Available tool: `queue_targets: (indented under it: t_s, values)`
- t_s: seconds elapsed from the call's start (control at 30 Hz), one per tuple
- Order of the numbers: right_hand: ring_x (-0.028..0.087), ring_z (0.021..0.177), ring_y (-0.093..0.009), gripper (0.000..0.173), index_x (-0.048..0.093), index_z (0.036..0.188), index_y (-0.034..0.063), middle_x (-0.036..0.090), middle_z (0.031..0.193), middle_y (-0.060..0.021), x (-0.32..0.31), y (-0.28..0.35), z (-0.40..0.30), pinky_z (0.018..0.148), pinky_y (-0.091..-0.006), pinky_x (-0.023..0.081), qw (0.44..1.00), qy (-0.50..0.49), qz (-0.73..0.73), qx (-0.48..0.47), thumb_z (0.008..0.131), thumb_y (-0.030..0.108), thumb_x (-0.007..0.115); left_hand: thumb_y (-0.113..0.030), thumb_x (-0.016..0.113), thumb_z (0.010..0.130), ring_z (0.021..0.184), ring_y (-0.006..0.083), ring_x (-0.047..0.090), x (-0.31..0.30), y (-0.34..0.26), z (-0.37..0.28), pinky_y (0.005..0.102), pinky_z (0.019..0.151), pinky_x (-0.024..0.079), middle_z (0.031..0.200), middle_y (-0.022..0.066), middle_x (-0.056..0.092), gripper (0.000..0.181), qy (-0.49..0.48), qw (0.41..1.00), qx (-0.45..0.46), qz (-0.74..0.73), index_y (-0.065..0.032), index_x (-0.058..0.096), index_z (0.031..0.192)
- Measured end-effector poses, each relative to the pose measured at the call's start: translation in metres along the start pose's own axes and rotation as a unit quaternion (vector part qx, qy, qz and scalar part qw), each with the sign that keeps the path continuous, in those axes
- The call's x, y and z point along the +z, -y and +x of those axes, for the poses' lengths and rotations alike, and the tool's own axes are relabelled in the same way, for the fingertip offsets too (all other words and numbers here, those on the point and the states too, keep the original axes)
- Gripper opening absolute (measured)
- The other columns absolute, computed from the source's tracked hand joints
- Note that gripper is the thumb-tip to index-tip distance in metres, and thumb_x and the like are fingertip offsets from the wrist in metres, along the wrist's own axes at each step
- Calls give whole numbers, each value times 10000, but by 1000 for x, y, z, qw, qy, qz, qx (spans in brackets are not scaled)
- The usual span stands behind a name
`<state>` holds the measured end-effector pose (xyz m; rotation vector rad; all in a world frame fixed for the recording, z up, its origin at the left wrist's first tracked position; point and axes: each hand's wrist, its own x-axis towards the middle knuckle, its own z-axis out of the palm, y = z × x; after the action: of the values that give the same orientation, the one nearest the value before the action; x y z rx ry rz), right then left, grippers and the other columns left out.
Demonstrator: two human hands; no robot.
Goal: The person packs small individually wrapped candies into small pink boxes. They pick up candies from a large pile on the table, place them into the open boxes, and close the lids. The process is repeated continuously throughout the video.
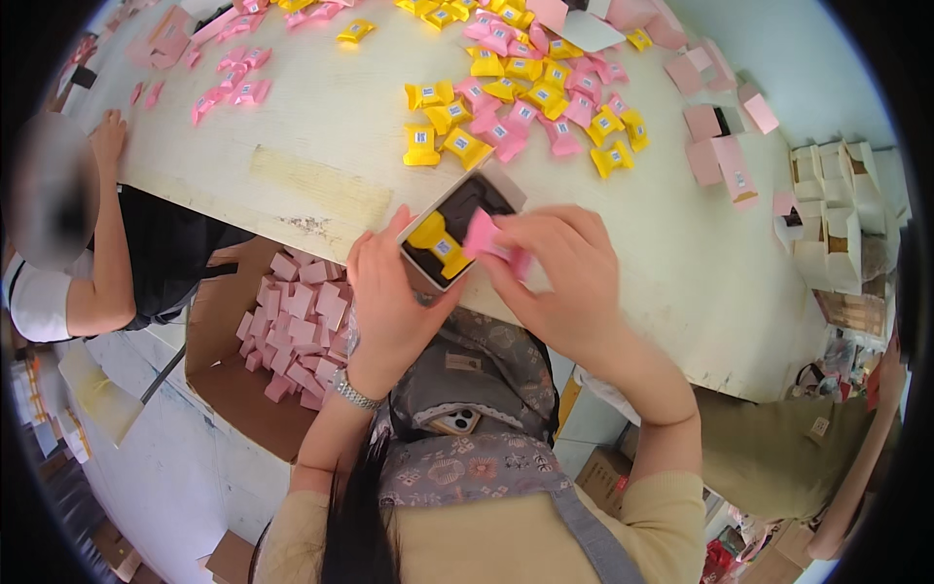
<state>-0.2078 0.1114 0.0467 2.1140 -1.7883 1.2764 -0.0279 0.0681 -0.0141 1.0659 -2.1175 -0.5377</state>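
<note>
My left hand (pixel 398 296) holds a small open box (pixel 503 182) with a black insert, tilted over the table's near edge. One yellow wrapped packet (pixel 442 247) lies in the box's lower left part. Between the thumb and fingers of my right hand (pixel 565 274) is a pink wrapped packet (pixel 487 235), at the box's right side, partly hidden by the fingers. Beyond the box, yellow packets (pixel 465 148) and pink packets (pixel 503 133) lie in a loose pile on the white table (pixel 328 146), each bearing a small printed label.
A large cardboard carton (pixel 219 350) of small pink boxes (pixel 303 321) stands below the table edge at left. Pink boxes (pixel 704 160) and white cartons (pixel 828 241) are at right. One person (pixel 109 292) is at left, another (pixel 788 452) at right. More pink packets (pixel 252 91) lie far left.
</note>
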Motion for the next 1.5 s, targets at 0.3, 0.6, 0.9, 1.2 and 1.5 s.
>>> queue_targets:
  t_s: [0.3, 0.6, 0.9, 1.2, 1.5]
  values:
    - [554, 1005, -202, 143, 683, 787, 113, 644, 924, 26, 28, -16, -1, 868, -439, 329, 987, 13, -162, 6, 686, 146, 779, -278, 876, 716, 1165, 316, 523, 7, 3, -5, 527, 1086, 300, 1262, 185, 542, 943, -11, 1000, 4, -18, 55, 349, 1424]
    - [482, 1213, -304, 413, 725, 1100, 122, 557, 1264, -113, -3, -27, -3, 1022, -465, 345, 994, 107, -18, -26, 698, 159, 811, -57, 877, 688, 1235, 391, 527, 12, 47, -22, 435, 1024, 435, 1318, 238, 545, 869, -13, 973, -25, -231, 7, 394, 1407]
    - [461, 1328, -340, 507, 681, 1123, 118, 477, 1445, -161, 15, -74, -1, 1019, -457, 420, 961, 175, 148, -155, 653, 153, 869, -24, 850, 672, 1194, 329, 586, -36, 36, 16, 388, 966, 483, 1390, 176, 555, 526, 137, 982, 23, -126, -84, 647, 1153]
    - [559, 1136, -341, 357, 650, 1032, 133, 606, 1224, -97, 29, -49, -10, 973, -452, 442, 950, 174, 240, -98, 722, 153, 825, 51, 784, 666, 1132, 274, 597, -28, 30, 23, 369, 964, 476, 1349, 98, 583, 628, 105, 960, -65, -252, -48, 540, 1236]
    - [529, 1178, -365, 376, 698, 1133, 167, 580, 1337, -68, 30, -42, -10, 969, -448, 476, 967, 160, 182, -78, 770, 89, 755, -110, 796, 748, 1051, 272, 595, -37, 23, 35, 392, 947, 450, 1349, 94, 543, 602, 161, 981, 67, -84, -166, 610, 1319]
